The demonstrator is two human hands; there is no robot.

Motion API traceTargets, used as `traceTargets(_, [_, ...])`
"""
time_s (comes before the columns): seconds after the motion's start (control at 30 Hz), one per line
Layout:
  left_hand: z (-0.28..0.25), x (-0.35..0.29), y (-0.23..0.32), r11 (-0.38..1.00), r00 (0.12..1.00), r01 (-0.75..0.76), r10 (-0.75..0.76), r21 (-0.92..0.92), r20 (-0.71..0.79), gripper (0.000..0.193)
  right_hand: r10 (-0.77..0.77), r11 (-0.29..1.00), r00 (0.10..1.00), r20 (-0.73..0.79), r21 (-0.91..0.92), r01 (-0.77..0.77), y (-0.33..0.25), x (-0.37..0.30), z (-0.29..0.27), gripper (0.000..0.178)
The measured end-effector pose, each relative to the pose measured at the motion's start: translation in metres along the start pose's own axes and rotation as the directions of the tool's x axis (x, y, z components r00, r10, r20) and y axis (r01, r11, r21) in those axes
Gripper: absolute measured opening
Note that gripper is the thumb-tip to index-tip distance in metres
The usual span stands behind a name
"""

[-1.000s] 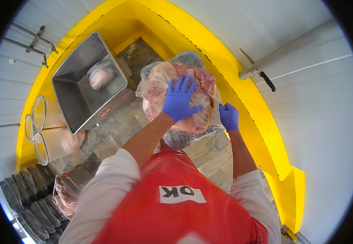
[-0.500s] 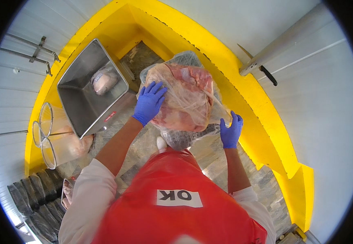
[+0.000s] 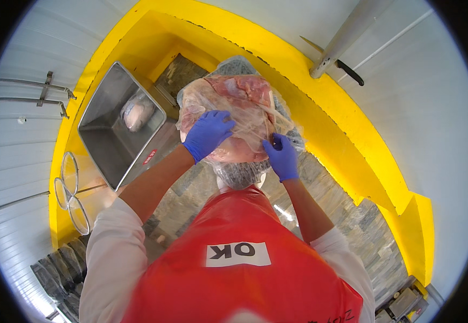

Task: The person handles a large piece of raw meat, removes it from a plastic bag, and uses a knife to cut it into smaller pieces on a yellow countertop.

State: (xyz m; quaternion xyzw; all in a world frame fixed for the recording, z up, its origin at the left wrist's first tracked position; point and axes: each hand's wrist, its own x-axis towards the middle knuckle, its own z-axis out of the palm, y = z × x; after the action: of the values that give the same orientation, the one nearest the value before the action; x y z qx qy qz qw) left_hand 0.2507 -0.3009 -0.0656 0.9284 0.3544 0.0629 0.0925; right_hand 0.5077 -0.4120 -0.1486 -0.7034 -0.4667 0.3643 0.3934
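From my distant seat I have the blue-gloved left hand point(image 3: 209, 132) laid on the left part of a big slab of meat point(image 3: 247, 97), its fingers bent over the clear film point(image 3: 250, 119) that drapes it; whether they grip a fold or merely press I cannot tell; I see the right hand point(image 3: 283, 159) at the slab's near right edge, thumb and fingers bent and close together by a bunched part of the film, and I cannot tell whether they pinch it; the slab lies between the two hands and reaches out beyond them, its reddest part past the fingertips; under it I make out a film-wrapped support point(image 3: 239, 175) (what the wrap covers is too unclear for me to name); left of the left hand, apart from it, I have an open steel tub point(image 3: 107, 132) with a bagged pink piece point(image 3: 137, 113) inside; farther left and nearer the wearer are clear tubes point(image 3: 98, 185) with metal rims; to the right of the right hand runs a yellow ledge point(image 3: 347, 134); beyond that hand, a black-handled knife point(image 3: 349, 72) sits behind a grey pole point(image 3: 347, 35); nearer than both hands, I see a red apron point(image 3: 217, 290).
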Motion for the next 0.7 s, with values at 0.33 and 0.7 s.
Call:
traceTargets(0.33, [0.011, -0.004, 0.011, 0.986, 0.989, 0.104, -0.117, -0.132, -0.094, 0.032, -0.187, 0.98, 0.965, -0.186, -0.099, 0.17, 0.018, 0.035, 0.002, 0.012])
traceTargets(0.7, [0.023, -0.014, 0.026, 0.967, 0.971, 0.195, -0.213, -0.162, -0.104, 0.048, 0.615, 0.515, 0.781, 0.112, 0.692, -0.505, 0.025, 0.096, 0.011, 0.012])
